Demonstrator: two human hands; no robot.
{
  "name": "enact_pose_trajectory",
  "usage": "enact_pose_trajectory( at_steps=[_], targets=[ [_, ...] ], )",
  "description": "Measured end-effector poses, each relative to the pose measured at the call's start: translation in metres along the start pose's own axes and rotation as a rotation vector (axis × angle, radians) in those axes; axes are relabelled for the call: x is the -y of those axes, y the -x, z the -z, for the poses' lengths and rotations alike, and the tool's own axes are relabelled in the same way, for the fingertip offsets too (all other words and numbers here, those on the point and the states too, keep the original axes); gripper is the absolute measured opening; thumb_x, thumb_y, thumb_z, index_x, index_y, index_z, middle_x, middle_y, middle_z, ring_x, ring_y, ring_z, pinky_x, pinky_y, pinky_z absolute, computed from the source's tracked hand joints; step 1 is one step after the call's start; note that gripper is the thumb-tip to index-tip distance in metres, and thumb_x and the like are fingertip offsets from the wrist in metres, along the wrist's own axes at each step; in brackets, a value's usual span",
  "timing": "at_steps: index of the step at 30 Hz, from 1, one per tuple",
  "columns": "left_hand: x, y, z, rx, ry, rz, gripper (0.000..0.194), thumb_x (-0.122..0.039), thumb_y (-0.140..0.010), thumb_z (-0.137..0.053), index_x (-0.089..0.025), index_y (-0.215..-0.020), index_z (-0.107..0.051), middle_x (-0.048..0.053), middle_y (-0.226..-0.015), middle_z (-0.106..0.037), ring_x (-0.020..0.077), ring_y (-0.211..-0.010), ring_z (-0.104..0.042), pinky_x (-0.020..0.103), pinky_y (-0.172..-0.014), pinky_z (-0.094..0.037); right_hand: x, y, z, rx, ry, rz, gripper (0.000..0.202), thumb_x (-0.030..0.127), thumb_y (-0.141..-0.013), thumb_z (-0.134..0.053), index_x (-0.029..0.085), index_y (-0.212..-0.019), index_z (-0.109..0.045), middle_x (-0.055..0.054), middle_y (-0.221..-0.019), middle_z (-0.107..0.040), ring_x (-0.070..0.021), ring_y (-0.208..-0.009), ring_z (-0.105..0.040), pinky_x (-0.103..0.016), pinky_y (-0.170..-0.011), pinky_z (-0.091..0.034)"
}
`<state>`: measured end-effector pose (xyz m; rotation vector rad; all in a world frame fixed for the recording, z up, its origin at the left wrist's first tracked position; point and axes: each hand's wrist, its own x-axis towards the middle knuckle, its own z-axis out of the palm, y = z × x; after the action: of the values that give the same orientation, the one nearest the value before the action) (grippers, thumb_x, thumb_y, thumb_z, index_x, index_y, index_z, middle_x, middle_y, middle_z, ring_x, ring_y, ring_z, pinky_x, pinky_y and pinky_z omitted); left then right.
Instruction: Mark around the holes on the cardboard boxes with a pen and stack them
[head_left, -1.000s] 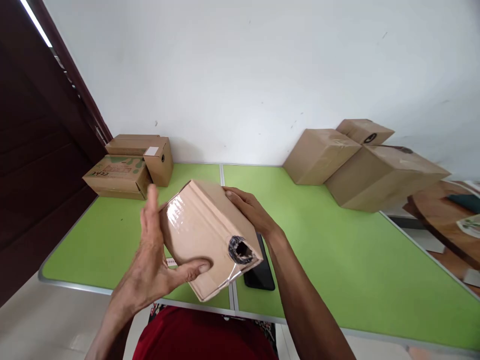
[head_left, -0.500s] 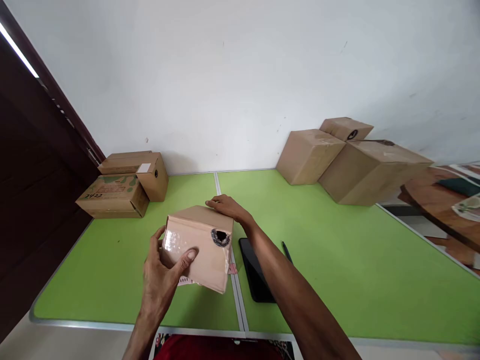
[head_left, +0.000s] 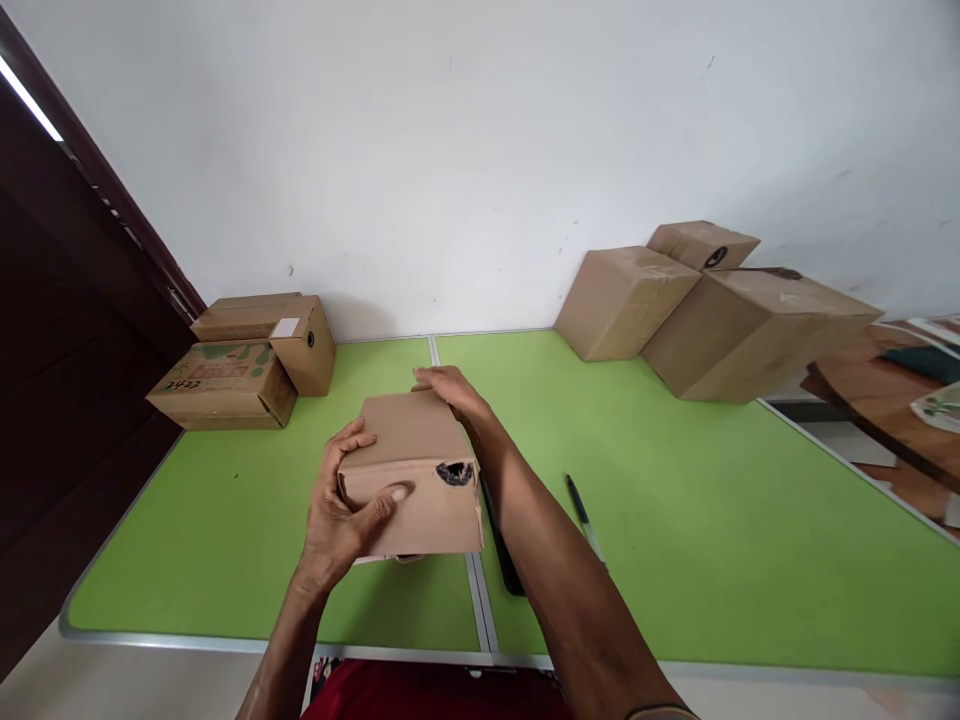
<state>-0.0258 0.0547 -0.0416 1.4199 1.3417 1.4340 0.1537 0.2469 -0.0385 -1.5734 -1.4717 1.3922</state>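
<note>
A small brown cardboard box (head_left: 420,508) is held between my two hands above the green table. A torn hole with a dark scribbled edge marks its near face, at the upper right corner. My left hand (head_left: 341,500) grips the left side, thumb across the near face and fingers over the top edge. At the far right edge, my right hand (head_left: 452,388) rests with its fingers along the back; their tips are partly hidden. Under my right forearm lies a black tablet-like slab (head_left: 504,550), mostly covered. A pen (head_left: 583,512) lies to the right of that forearm.
Several cardboard boxes stand against the wall: a group at the left, including a printed box (head_left: 217,385), and a group at the right, including a large box (head_left: 739,335). A metal seam (head_left: 480,600) crosses the green table (head_left: 712,540). A brown round surface (head_left: 877,385) sits beyond its right edge.
The box has tilted so its top shows more, and has shifted slightly right. My left fingers have come onto its top edge. More of the pen shows, and less of the black slab.
</note>
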Motion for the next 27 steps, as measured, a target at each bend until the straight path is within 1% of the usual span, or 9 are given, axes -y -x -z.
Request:
enact_pose_trajectory(
  at_steps=[3,6,8,11,13,16,21,25,27],
  targets=[
    [-0.003,-0.001,-0.007,-0.119,0.022,0.052,0.052,-0.05,-0.084,-0.094,-0.026,-0.122,-0.068,0.015,-0.168,-0.053,0.0352,-0.162,-0.045,0.045,-0.13,-0.037,-0.005,0.027,-0.007,-0.101,-0.25,0.037,0.052,0.061,-0.111,-0.059,0.018,-0.14,-0.069,-0.014,-0.141,-0.074,-0.0296,-0.12,-0.075,-0.049,-0.104,-0.063],
    [-0.007,-0.004,-0.011,-0.198,0.04,0.085,0.051,-0.054,-0.086,-0.091,-0.026,-0.121,-0.067,0.013,-0.166,-0.056,0.0334,-0.16,-0.047,0.043,-0.128,-0.038,-0.013,0.067,-0.015,-0.107,-0.443,0.088,0.077,0.076,-0.109,-0.037,0.019,-0.152,-0.064,-0.016,-0.151,-0.072,-0.0343,-0.132,-0.071,-0.048,-0.109,-0.061],
    [-0.008,-0.005,-0.011,-0.227,0.062,0.11,0.056,-0.059,-0.081,-0.093,-0.026,-0.118,-0.068,0.011,-0.165,-0.057,0.0342,-0.156,-0.051,0.043,-0.126,-0.04,-0.019,0.095,-0.019,-0.045,-0.535,0.131,0.083,0.082,-0.105,-0.037,0.023,-0.158,-0.061,-0.014,-0.153,-0.072,-0.0349,-0.137,-0.069,-0.049,-0.111,-0.059],
    [-0.008,-0.004,-0.009,-0.254,0.103,0.164,0.065,-0.068,-0.075,-0.094,-0.027,-0.118,-0.069,0.01,-0.164,-0.058,0.0349,-0.147,-0.058,0.042,-0.118,-0.047,-0.027,0.128,-0.018,0.061,-0.624,0.235,0.085,0.086,-0.099,-0.049,0.029,-0.162,-0.059,-0.008,-0.16,-0.067,-0.034,-0.146,-0.064,-0.05,-0.122,-0.052],
    [-0.009,0.0,-0.009,-0.264,0.135,0.201,0.067,-0.072,-0.077,-0.091,-0.028,-0.122,-0.068,0.009,-0.162,-0.059,0.0336,-0.14,-0.063,0.04,-0.109,-0.052,-0.028,0.142,-0.014,0.085,-0.588,0.324,0.085,0.084,-0.096,-0.06,0.031,-0.163,-0.057,-0.007,-0.171,-0.057,-0.0343,-0.156,-0.054,-0.051,-0.129,-0.045],
    [-0.012,0.007,-0.009,-0.281,0.16,0.235,0.069,-0.075,-0.079,-0.087,-0.027,-0.124,-0.067,0.01,-0.157,-0.063,0.0317,-0.134,-0.067,0.037,-0.103,-0.054,-0.023,0.157,-0.008,0.036,-0.363,0.378,0.087,0.074,-0.092,-0.074,0.031,-0.166,-0.053,-0.008,-0.178,-0.047,-0.0357,-0.164,-0.043,-0.054,-0.132,-0.039],
    [-0.022,0.012,-0.01,-0.286,0.125,0.252,0.069,-0.07,-0.075,-0.094,-0.026,-0.122,-0.07,0.01,-0.145,-0.069,0.0306,-0.131,-0.068,0.038,-0.104,-0.054,-0.006,0.176,-0.007,-0.056,-0.182,0.351,0.079,0.064,-0.097,-0.059,0.022,-0.165,-0.053,-0.012,-0.173,-0.053,-0.0358,-0.157,-0.051,-0.053,-0.132,-0.037],
    [-0.031,0.012,-0.014,-0.293,0.067,0.262,0.071,-0.062,-0.065,-0.101,-0.024,-0.117,-0.07,0.011,-0.145,-0.07,0.0301,-0.128,-0.068,0.04,-0.107,-0.054,0.009,0.185,-0.004,-0.097,-0.109,0.341,0.066,0.051,-0.097,-0.053,0.016,-0.152,-0.063,-0.014,-0.154,-0.069,-0.0337,-0.132,-0.068,-0.05,-0.12,-0.05],
    [-0.036,0.012,-0.016,-0.314,0.04,0.256,0.07,-0.061,-0.065,-0.099,-0.024,-0.116,-0.069,0.011,-0.147,-0.069,0.0302,-0.129,-0.068,0.04,-0.106,-0.055,0.013,0.186,0.0,-0.09,-0.089,0.314,0.067,0.051,-0.096,-0.054,0.016,-0.153,-0.063,-0.014,-0.15,-0.072,-0.0336,-0.128,-0.07,-0.05,-0.118,-0.051]
  ],
)
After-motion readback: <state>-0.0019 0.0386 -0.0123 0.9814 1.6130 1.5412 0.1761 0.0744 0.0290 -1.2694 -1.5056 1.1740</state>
